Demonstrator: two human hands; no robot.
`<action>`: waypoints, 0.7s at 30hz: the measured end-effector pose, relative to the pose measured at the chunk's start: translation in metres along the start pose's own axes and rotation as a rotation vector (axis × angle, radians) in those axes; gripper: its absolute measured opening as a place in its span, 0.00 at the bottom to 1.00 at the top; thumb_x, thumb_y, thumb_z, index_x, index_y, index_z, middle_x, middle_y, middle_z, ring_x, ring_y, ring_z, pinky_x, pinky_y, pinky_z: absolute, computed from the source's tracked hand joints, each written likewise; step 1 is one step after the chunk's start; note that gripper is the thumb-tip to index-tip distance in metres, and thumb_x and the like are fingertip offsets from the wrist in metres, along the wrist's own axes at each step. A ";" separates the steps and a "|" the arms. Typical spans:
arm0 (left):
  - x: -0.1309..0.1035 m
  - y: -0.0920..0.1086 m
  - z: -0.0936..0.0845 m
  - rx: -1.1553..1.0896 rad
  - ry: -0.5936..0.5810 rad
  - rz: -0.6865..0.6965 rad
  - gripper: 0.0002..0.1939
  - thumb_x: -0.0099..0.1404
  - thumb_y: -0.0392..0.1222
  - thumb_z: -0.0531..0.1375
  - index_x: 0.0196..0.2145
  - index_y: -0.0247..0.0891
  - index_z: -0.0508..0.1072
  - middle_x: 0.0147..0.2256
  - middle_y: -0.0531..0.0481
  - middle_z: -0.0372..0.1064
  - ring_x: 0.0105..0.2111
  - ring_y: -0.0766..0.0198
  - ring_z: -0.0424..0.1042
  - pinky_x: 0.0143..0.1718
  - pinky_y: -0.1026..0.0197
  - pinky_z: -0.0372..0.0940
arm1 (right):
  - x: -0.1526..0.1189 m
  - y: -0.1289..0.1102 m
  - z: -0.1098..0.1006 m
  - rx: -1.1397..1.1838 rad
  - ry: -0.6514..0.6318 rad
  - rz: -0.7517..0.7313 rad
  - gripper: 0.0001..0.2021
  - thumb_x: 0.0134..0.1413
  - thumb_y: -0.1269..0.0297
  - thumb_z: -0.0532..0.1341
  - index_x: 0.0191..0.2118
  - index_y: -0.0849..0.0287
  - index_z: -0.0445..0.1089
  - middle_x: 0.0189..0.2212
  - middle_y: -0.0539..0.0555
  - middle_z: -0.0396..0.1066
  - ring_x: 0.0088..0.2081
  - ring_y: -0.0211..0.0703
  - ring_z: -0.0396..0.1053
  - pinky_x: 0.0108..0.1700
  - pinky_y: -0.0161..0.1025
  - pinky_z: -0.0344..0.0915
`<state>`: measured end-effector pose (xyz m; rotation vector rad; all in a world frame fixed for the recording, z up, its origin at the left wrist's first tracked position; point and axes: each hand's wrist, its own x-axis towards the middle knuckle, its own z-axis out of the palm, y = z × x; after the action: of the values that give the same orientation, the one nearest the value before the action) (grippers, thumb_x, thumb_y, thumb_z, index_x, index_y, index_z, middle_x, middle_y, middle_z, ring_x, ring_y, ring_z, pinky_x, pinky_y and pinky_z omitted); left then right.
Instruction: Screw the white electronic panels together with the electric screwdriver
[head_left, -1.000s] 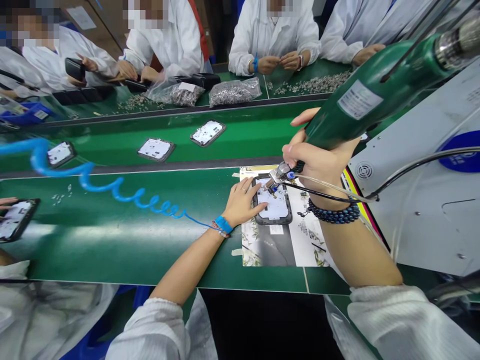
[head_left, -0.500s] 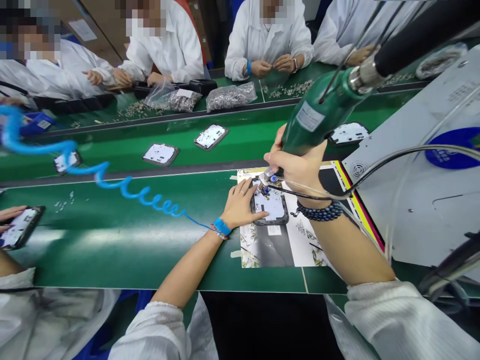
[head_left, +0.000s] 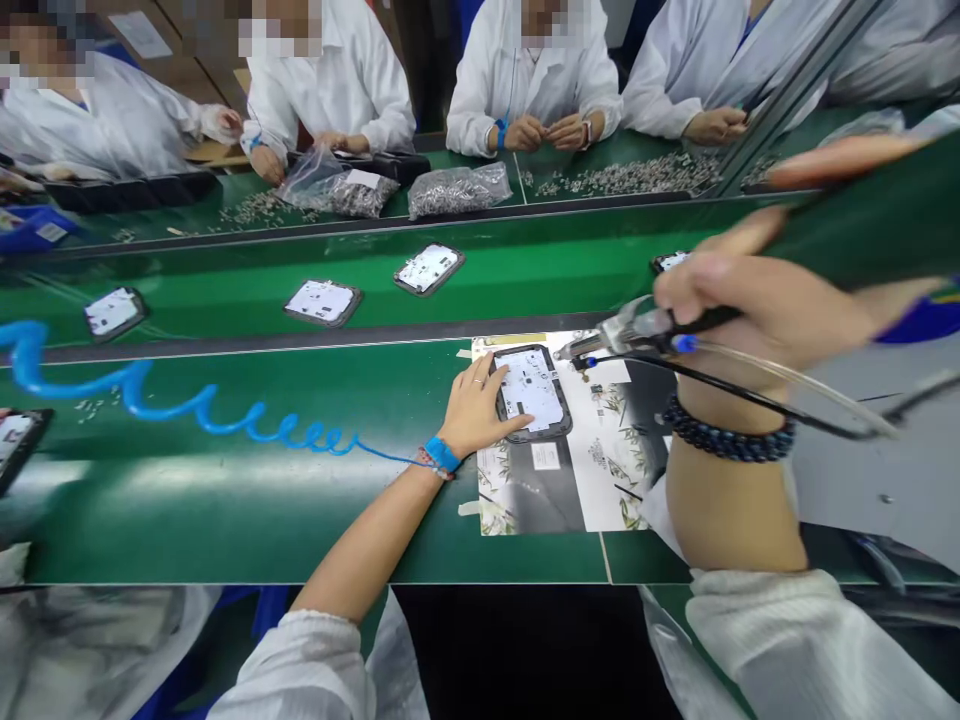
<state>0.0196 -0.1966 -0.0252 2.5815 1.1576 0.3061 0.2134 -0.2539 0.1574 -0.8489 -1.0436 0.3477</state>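
A flat dark-framed device (head_left: 534,390) with a white inner plate lies on a printed sheet on the green bench. My left hand (head_left: 474,405) rests at its left edge, fingers spread along the frame and thumb stretched over the plate. Around that wrist is a blue strap with a coiled blue cord. My right hand (head_left: 757,290), blurred by motion, is wrapped around a green power screwdriver (head_left: 862,220) held tilted. The screwdriver's metal nose (head_left: 589,342) points left, just right of the device and apart from the plate. Thin black and clear hoses run from the nose.
Beyond the bench, a green conveyor (head_left: 525,265) carries several similar devices, one of them a panel (head_left: 429,268). Bags of small metal parts (head_left: 459,190) and loose parts lie on the far bench, where people in white coats sit. The coiled blue cord (head_left: 187,405) stretches leftward. A grey machine (head_left: 847,490) stands right.
My right hand has drawn the screwdriver off the device, to the right and into a flatter tilt. The left hand stays on the device. The coworker's hands at the left have mostly left view.
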 end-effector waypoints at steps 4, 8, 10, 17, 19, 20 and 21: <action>0.000 0.001 -0.001 0.005 0.008 0.003 0.47 0.60 0.69 0.62 0.66 0.34 0.62 0.70 0.33 0.46 0.69 0.39 0.50 0.67 0.41 0.50 | 0.001 0.040 0.021 0.182 -0.090 0.033 0.12 0.38 0.77 0.66 0.32 0.55 0.72 0.14 0.44 0.61 0.13 0.34 0.54 0.18 0.40 0.48; 0.000 0.002 -0.002 0.012 0.014 0.004 0.47 0.60 0.69 0.62 0.65 0.33 0.62 0.70 0.33 0.46 0.68 0.39 0.51 0.67 0.41 0.51 | 0.002 0.055 0.022 0.189 -0.134 0.135 0.12 0.36 0.77 0.65 0.31 0.56 0.70 0.13 0.43 0.61 0.12 0.34 0.54 0.17 0.38 0.52; 0.000 0.002 -0.002 0.011 0.014 0.006 0.47 0.60 0.69 0.62 0.65 0.33 0.62 0.70 0.32 0.46 0.68 0.38 0.51 0.67 0.40 0.51 | 0.001 0.055 0.022 0.179 -0.137 0.152 0.12 0.36 0.77 0.64 0.31 0.56 0.70 0.13 0.42 0.61 0.12 0.34 0.55 0.18 0.37 0.53; 0.000 0.001 0.000 -0.009 0.023 0.010 0.46 0.60 0.69 0.62 0.65 0.35 0.62 0.70 0.34 0.46 0.68 0.38 0.50 0.67 0.40 0.51 | -0.003 0.054 0.026 0.192 -0.105 0.140 0.12 0.36 0.79 0.63 0.31 0.57 0.70 0.14 0.43 0.61 0.13 0.33 0.54 0.18 0.37 0.53; 0.000 0.001 0.000 -0.008 0.022 0.009 0.46 0.60 0.69 0.62 0.65 0.34 0.62 0.70 0.34 0.46 0.68 0.38 0.51 0.67 0.40 0.51 | -0.003 0.055 0.026 0.201 -0.106 0.142 0.12 0.37 0.78 0.62 0.31 0.56 0.70 0.14 0.42 0.61 0.13 0.33 0.54 0.18 0.37 0.53; 0.000 0.001 0.000 -0.008 0.022 0.009 0.46 0.60 0.68 0.62 0.65 0.34 0.62 0.70 0.34 0.46 0.68 0.38 0.51 0.67 0.40 0.50 | -0.003 0.055 0.025 0.201 -0.107 0.146 0.13 0.37 0.78 0.62 0.31 0.56 0.70 0.14 0.42 0.61 0.13 0.33 0.54 0.18 0.37 0.53; 0.000 0.001 0.001 -0.008 0.023 0.010 0.46 0.60 0.68 0.62 0.65 0.34 0.62 0.70 0.34 0.46 0.68 0.38 0.51 0.67 0.40 0.50 | -0.003 0.055 0.025 0.198 -0.107 0.152 0.13 0.37 0.78 0.62 0.31 0.55 0.70 0.14 0.42 0.61 0.13 0.33 0.53 0.18 0.37 0.53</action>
<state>0.0199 -0.1975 -0.0255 2.5846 1.1492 0.3433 0.1975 -0.2091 0.1201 -0.7388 -1.0264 0.6205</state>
